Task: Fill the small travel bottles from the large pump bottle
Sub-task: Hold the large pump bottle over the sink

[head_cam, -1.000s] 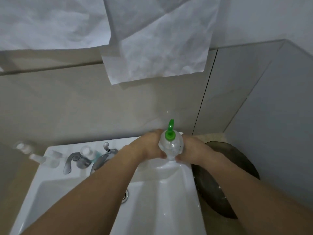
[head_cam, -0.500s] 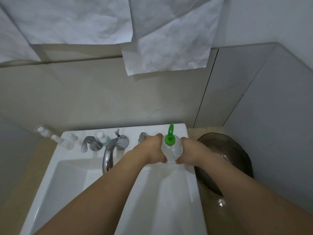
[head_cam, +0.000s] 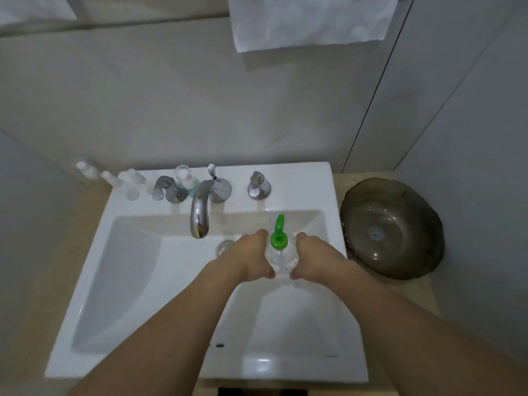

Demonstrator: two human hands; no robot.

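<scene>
Pump bottle [head_cam: 281, 260] gripped by both hands over white sink [head_cam: 137, 270], grey tiled wall [head_cam: 171, 104]

No words, labels, brand names or numbers can be read on anything in view.

just the one head cam here, wide-angle, looking steeply down from above and pretty close over the white sink [head_cam: 137, 281], facing the tiled back wall [head_cam: 171, 104] with the tap [head_cam: 200, 212] at the far side and both forearms reaching in from the bottom edge
</scene>
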